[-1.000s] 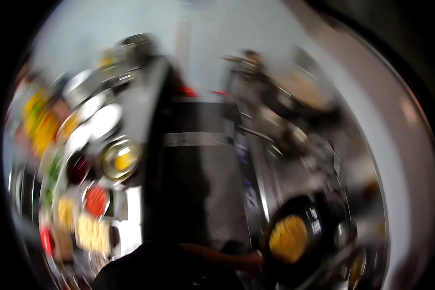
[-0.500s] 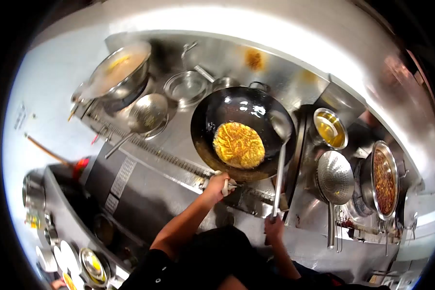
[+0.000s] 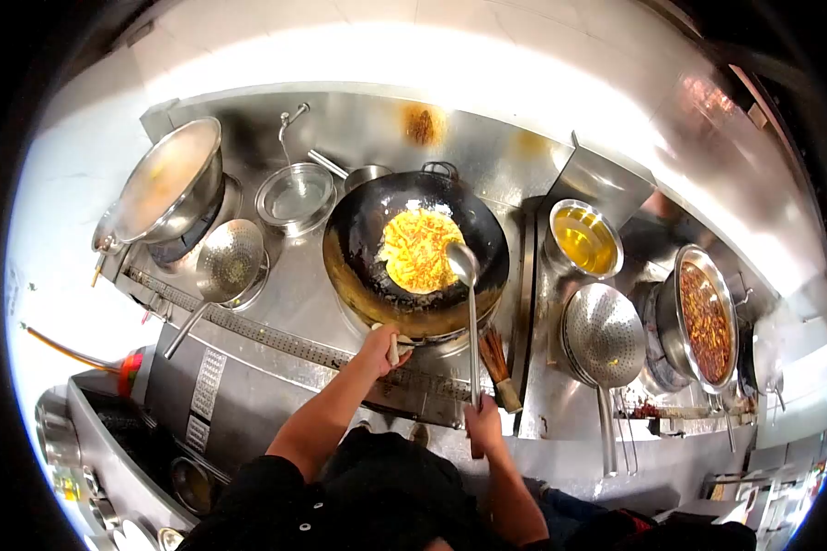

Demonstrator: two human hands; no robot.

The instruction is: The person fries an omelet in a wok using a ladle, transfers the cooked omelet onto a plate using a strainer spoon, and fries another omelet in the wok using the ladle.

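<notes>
A black wok (image 3: 349, 262) stands on the stove in front of me, its rim tipped away from me. In it lies a round yellow omelette (image 3: 413, 250) with a ruffled, uneven surface and thin strips showing. My left hand (image 3: 379, 353) is closed on the wok's near edge through a pale folded cloth (image 3: 396, 352); the handle itself is hidden. Lower right, my right hand (image 3: 483, 426) grips the end of a long-handled ladle (image 3: 472, 344). The ladle's bowl touches the omelette's right side.
Left of the wok are a steaming metal pot (image 3: 179, 188), a strainer (image 3: 230, 260) and a round basin (image 3: 296, 195). To the right stand a bowl of yellow oil (image 3: 586, 241), a perforated skimmer (image 3: 606, 335) and a pot of dark red chillies (image 3: 706, 317). A bamboo brush (image 3: 501, 372) lies beside the wok.
The ladle's bowl has come from the wok's right wall onto the omelette. The omelette now sits farther up the wok and looks paler and more ruffled. The camera view has shifted.
</notes>
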